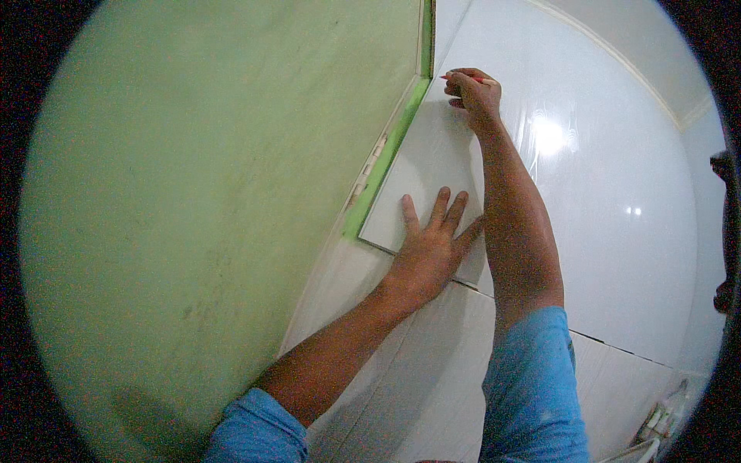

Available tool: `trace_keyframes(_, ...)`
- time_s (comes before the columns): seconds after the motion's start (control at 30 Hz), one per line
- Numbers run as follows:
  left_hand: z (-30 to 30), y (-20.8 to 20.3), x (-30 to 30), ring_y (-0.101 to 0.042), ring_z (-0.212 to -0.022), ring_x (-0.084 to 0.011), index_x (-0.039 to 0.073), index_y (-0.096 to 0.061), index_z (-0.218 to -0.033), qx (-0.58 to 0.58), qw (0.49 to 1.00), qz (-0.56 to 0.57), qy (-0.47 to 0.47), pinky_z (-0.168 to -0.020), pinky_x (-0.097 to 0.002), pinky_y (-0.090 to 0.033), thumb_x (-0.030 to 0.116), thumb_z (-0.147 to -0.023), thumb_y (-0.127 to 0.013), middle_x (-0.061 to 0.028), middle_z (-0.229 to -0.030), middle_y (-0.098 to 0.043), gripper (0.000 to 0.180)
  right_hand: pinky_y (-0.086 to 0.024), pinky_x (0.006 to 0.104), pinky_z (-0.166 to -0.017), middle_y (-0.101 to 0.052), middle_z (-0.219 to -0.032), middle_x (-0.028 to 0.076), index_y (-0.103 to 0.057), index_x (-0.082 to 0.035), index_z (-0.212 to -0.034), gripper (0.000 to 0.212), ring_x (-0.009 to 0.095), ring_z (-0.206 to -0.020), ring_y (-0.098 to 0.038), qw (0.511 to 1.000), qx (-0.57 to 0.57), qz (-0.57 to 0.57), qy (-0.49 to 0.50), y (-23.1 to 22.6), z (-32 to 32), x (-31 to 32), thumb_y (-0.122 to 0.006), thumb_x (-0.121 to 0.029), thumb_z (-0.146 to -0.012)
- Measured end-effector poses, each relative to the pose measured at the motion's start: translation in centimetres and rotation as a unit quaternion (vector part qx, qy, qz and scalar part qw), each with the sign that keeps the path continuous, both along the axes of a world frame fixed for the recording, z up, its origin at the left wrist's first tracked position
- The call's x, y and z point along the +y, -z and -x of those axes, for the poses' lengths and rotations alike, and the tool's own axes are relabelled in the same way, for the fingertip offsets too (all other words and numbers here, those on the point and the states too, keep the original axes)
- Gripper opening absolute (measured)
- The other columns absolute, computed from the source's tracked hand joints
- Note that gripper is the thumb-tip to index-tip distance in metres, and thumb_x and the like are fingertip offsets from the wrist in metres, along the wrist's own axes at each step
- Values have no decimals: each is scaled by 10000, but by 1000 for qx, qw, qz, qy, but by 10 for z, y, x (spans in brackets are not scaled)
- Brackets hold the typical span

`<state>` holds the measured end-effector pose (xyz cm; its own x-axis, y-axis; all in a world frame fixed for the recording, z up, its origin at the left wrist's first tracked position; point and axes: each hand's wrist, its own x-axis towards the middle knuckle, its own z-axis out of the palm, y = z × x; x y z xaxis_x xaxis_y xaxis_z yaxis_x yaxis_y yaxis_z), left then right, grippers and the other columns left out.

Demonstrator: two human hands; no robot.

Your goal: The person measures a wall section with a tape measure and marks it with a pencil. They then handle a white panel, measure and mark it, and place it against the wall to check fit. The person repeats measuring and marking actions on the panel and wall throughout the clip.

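Note:
My left hand (429,251) lies with fingers spread on a pale, glossy tile-like panel (432,147) set against the wall. The panel's lower edge runs under my palm. Higher up, my right hand (476,94) grips a slim red pencil or pen (445,77), its tip by the panel's upper left edge. Along the panel's left side runs a narrow bright green strip (397,139), its lower part showing chipped, whitish patches.
A large pale green surface (185,170) fills the left side, edged by a thin light trim. Glossy white wall covering (610,201) spreads to the right, with a dark horizontal joint (587,336) below. Clear bottle-like items (665,413) stand at the lower right. A dark shape (727,231) hangs at the right rim.

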<state>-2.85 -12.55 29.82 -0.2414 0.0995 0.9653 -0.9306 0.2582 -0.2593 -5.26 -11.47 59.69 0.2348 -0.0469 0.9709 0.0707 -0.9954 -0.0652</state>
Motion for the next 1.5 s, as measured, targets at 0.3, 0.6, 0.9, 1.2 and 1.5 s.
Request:
trace_keyframes(0.3,-3,-7,-35,-246,-1591,-473,189,-412,-1619,5,999,34,-43,-1089,-917,-152,246,-1037,-536,-227,-1718,-279,598,-509,320,-532,-736,-732,71,-777,-18,-797,135,144,-581,-643,977,-13,145,158,-99,-21,-81,-804,-140,-845)
trace_keyframes(0.6,-1,0,-61,-208,-1602,-478,145,-366,-1639,9,999,8,-50,-1106,-915,-127,275,-1039,-537,-235,-1721,-271,637,-493,328,-522,-714,-665,41,-764,-47,-699,171,132,-529,-608,905,-37,305,295,-113,-27,-122,-819,-172,-800)
trace_keyframes(0.9,-4,0,-66,-190,-1607,-480,151,-345,-1653,1,998,-15,-53,-1111,-910,-124,263,-1056,-506,-239,-1732,-242,628,-481,325,-486,-706,-662,62,-727,-31,-681,145,139,-514,-608,891,-24,358,279,-116,-31,-135,-818,-103,-769)
trace_keyframes(1.2,-6,-3,-79,-205,-1607,-470,158,-383,-1634,8,999,5,-49,-1118,-900,-137,273,-1053,-516,-221,-1733,-257,607,-494,309,-476,-716,-689,96,-719,8,-710,122,155,-506,-613,873,-9,410,265,-134,-29,-166,-801,-48,-782)
trace_keyframes(1.5,-8,-5,-88,-228,-1599,-475,152,-420,-1619,10,999,18,-32,-1113,-900,-148,249,-1024,-563,-219,-1723,-285,620,-499,300,-458,-708,-683,89,-713,8,-712,126,148,-506,-621,976,-34,138,165,-90,-33,-132,-770,-53,-805)
